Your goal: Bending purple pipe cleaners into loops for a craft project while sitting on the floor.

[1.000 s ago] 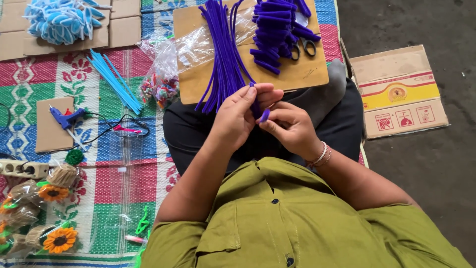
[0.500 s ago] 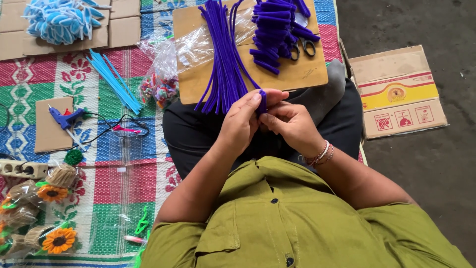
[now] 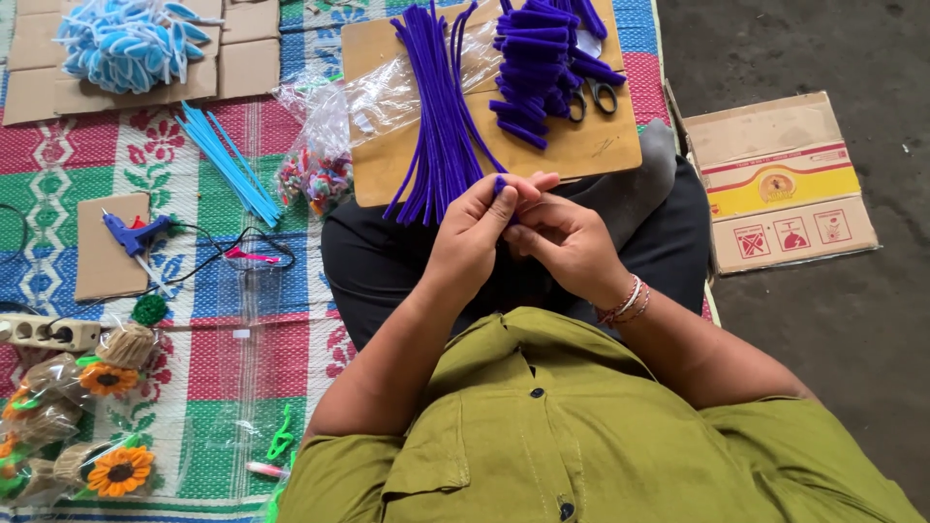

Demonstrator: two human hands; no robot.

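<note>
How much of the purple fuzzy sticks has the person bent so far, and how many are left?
A heap of folded purple pieces already lies on the brown board by the scissors. Right now the left hand and right hand pinch one purple stick between them. A thick bundle of straight purple sticks waits on the board, so plenty looks left.
</note>
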